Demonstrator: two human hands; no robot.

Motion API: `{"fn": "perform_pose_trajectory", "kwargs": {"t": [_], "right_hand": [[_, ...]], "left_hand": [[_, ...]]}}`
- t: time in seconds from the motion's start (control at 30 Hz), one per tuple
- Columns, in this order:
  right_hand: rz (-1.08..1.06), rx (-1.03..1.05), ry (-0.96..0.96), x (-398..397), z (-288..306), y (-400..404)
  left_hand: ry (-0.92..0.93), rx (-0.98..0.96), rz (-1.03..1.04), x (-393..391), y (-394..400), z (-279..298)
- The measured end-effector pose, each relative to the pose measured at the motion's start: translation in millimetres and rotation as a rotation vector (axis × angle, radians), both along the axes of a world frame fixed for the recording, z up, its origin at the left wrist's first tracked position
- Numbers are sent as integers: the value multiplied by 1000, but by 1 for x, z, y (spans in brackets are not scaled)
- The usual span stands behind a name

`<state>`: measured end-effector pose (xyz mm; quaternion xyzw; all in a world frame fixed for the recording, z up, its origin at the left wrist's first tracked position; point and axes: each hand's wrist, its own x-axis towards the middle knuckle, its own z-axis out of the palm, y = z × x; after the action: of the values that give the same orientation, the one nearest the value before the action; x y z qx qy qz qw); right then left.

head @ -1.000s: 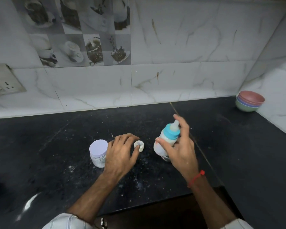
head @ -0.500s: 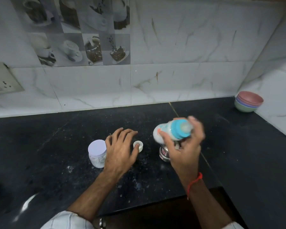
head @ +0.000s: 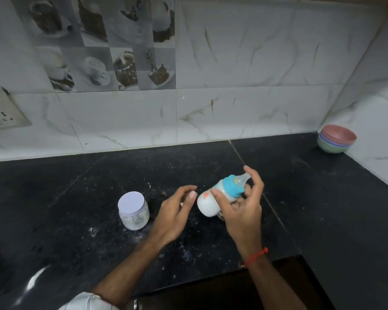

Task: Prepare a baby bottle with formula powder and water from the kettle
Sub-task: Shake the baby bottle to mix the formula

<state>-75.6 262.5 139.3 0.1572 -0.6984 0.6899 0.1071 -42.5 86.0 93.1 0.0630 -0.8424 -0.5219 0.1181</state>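
Milky-white baby bottle (head: 207,203) tilted above bench (head: 323,209), right hand (head: 240,211) grip pinching its body; left hand (head: 175,211) spread, empty. Judged light, smooth plastic, possibly slippery; hold mid-body below teal collar (head: 232,186)

Around one baby bottle (head: 220,196) held above the black counter (head: 323,209) there are two hands (head: 175,211) (head: 242,211), one lidded jar (head: 133,210) to the bottle's left, and one stack of four bowls (head: 336,138) far to its right.
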Motion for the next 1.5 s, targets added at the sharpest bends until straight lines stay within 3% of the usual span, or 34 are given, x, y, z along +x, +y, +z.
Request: {"fn": "perform_pose_trajectory", "kwargs": {"t": [0.1,0.13,0.2,0.33,0.43,0.53,0.6,0.67,0.77,0.87,0.9,0.97,1.07,1.17,1.23,1.27,1.33,1.4,1.5], "right_hand": [[64,-74,-17,1,8,-12],[101,-71,-34,0,9,-13],[208,-55,-79,-2,12,-10],[359,-11,-48,-9,16,2],[342,6,-6,-14,30,5],[244,-118,144,-12,54,8],[146,-239,320,-8,62,9],[11,-124,415,-11,47,8],[121,205,141,-19,25,12],[48,-2,208,-12,34,12],[0,-60,290,-11,36,11],[-47,26,372,-15,29,6],[54,242,161,-16,23,7],[-16,-37,312,-11,49,10],[-86,-80,464,-17,48,9],[-98,5,447,-21,37,6],[-3,261,219,-23,9,5],[58,219,35,-18,-2,6],[89,33,-19,-12,1,-1]], "left_hand": [[-169,728,-7,-2,28,14],[-211,872,32,-3,35,21],[-320,981,106,-6,37,32],[-608,854,-88,-6,26,46],[-676,796,-194,-8,28,52],[-460,602,-20,-14,27,46],[-227,268,135,-14,18,36],[-92,-59,172,-10,6,27],[-29,-226,186,-5,-2,30],[37,-308,204,-3,-5,33],[53,-325,210,-3,-6,32],[67,-349,204,-4,-9,27],[104,-405,191,-5,-9,24],[127,-412,214,-5,-11,18],[116,-401,206,-5,-10,15],[108,-397,199,-5,-10,15],[111,-365,185,-7,-7,16],[81,-246,160,-8,-1,14],[-171,268,61,-12,17,17]]}}
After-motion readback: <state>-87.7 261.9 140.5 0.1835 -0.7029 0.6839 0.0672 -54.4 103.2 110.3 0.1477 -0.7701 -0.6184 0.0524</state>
